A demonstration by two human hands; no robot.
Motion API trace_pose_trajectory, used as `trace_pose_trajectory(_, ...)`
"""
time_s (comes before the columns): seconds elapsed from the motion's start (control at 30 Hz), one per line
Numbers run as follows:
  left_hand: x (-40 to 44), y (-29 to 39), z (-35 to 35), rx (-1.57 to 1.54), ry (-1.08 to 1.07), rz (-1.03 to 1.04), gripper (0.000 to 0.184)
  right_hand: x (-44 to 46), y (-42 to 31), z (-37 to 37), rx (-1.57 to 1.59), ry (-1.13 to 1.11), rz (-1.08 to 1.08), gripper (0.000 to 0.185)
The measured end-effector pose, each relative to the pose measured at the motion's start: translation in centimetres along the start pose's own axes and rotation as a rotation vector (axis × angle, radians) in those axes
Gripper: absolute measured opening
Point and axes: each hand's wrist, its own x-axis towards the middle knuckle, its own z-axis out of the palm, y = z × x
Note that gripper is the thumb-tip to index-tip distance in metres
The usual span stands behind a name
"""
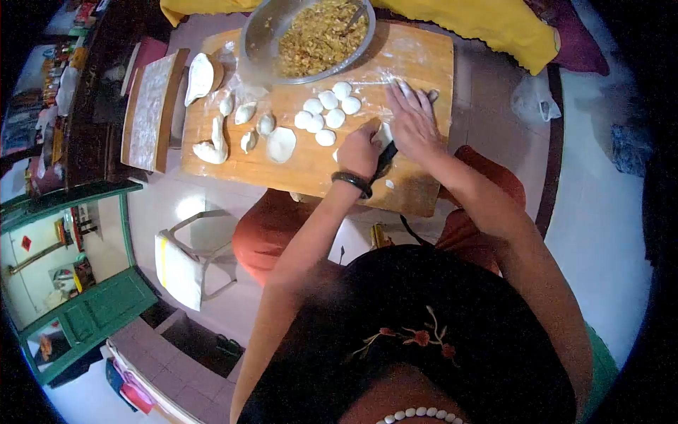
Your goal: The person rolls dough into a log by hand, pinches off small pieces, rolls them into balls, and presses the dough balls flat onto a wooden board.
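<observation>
My left hand [358, 152], with a dark bracelet at the wrist, is closed at the pale edge of a dough wrapper [384, 133]. My right hand [415, 127] lies flat with fingers stretched over the wooden board [417, 56]. Beneath its palm runs a dark stick-like shape [385, 161], perhaps a rolling pin; most of it is hidden. Several round dough pieces [335, 118] sit to the left of my hands. Further left lie a flat dough wrapper [280, 145], several small dumplings [245, 113] and a curved dough strip [212, 150].
A metal bowl [258, 42] of chopped filling [318, 39] stands at the board's far edge, a utensil in it. A large dough piece [200, 78] is at the far left. Beside the board stands a floured wooden bench [148, 106]; a white-covered chair [178, 268] is nearer me.
</observation>
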Motion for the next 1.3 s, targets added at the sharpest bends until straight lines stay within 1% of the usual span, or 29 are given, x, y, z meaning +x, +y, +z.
trace_pose_trajectory(0.1,2.5,0.0,-0.5,0.138,-0.173,-0.127,0.025,4.0,-1.5,0.8,-0.037,0.108,-0.024,0.065)
trace_pose_trajectory(0.13,3.3,0.8,-1.2,0.146,-0.158,-0.171,0.024,4.7,-1.7,1.0,-0.007,0.113,-0.002,0.067)
trace_pose_trajectory(0.23,2.9,-2.3,-0.3,-0.002,0.005,-0.063,0.022,3.1,-0.7,1.0,-0.005,0.038,0.021,0.066)
trace_pose_trajectory(0.27,2.5,-3.5,0.1,-0.135,0.041,-0.066,0.023,1.1,0.0,0.4,-0.035,-0.008,0.008,0.066)
trace_pose_trajectory(0.3,1.7,-2.8,-0.9,-0.161,0.029,-0.146,0.012,-1.0,0.6,-0.1,-0.035,0.0,0.015,0.066)
trace_pose_trajectory(0.37,0.7,-5.1,0.2,-0.383,0.005,-0.322,0.019,-4.3,1.8,-0.6,-0.041,0.007,0.04,0.066)
trace_pose_trajectory(0.4,0.0,-4.4,0.2,-0.404,-0.007,-0.295,0.026,-4.2,1.5,-0.3,-0.068,-0.013,0.052,0.063)
trace_pose_trajectory(0.5,-0.2,-2.3,1.0,-0.1,0.047,0.107,0.031,-0.4,-0.6,0.0,-0.089,-0.115,0.065,0.065)
trace_pose_trajectory(0.53,0.1,-1.7,0.4,-0.086,0.011,0.005,0.033,1.1,-1.5,-0.1,-0.063,-0.102,0.067,0.067)
trace_pose_trajectory(0.63,2.6,-0.1,-0.9,0.081,-0.14,-0.194,0.035,5.0,-2.7,1.1,-0.033,0.069,0.043,0.069)
trace_pose_trajectory(0.67,3.1,-0.5,-0.8,0.125,-0.166,-0.2,0.032,5.5,-2.7,1.5,-0.033,0.107,0.064,0.064)
trace_pose_trajectory(0.77,2.5,-2.9,-0.4,-0.114,0.041,-0.052,0.016,2.8,-1.2,1.3,-0.048,0.054,0.054,0.064)
trace_pose_trajectory(0.8,2.1,-4.2,0.3,-0.231,0.108,-0.077,0.014,0.5,-0.7,-0.1,-0.014,-0.023,0.066,0.064)
trace_pose_trajectory(0.9,1.0,-5.6,1.1,-0.24,0.054,-0.252,0.017,-4.5,1.6,-1.0,-0.05,0.005,0.057,0.066)
trace_pose_trajectory(0.93,0.6,-5.3,1.8,-0.341,0.006,-0.306,0.022,-4.1,1.5,-0.6,-0.073,0.0,0.098,0.066)
trace_pose_trajectory(0.97,0.1,-4.9,2.4,-0.258,-0.017,-0.256,0.023,-3.4,1.3,-0.2,-0.095,-0.029,0.101,0.066)
trace_pose_trajectory(1.03,-0.1,-1.0,0.5,-0.082,-0.04,-0.156,0.026,-0.5,0.3,0.4,-0.128,-0.077,0.086,0.066)
trace_pose_trajectory(1.07,0.5,-0.9,0.9,0.046,-0.025,-0.152,0.023,1.0,0.1,1.5,-0.079,0.027,0.029,0.066)
trace_pose_trajectory(1.1,1.3,-0.8,0.9,0.042,-0.013,-0.167,0.021,2.4,-0.6,1.6,-0.07,0.043,0.024,0.066)
trace_pose_trajectory(1.17,2.8,-0.2,-0.5,0.098,-0.058,-0.151,0.017,5.0,-1.8,1.2,-0.06,0.084,0.016,0.066)
trace_pose_trajectory(1.2,3.0,-0.6,-0.6,0.079,-0.052,-0.148,0.016,5.5,-1.8,1.6,-0.049,0.066,0.033,0.067)
trace_pose_trajectory(1.27,3.4,-2.9,0.3,0.033,-0.03,-0.136,0.015,3.6,-0.8,0.9,-0.099,0.052,0.026,0.067)
trace_pose_trajectory(1.3,2.6,-3.9,0.5,-0.046,0.133,0.019,0.013,1.9,-0.2,0.4,-0.122,0.039,0.021,0.067)
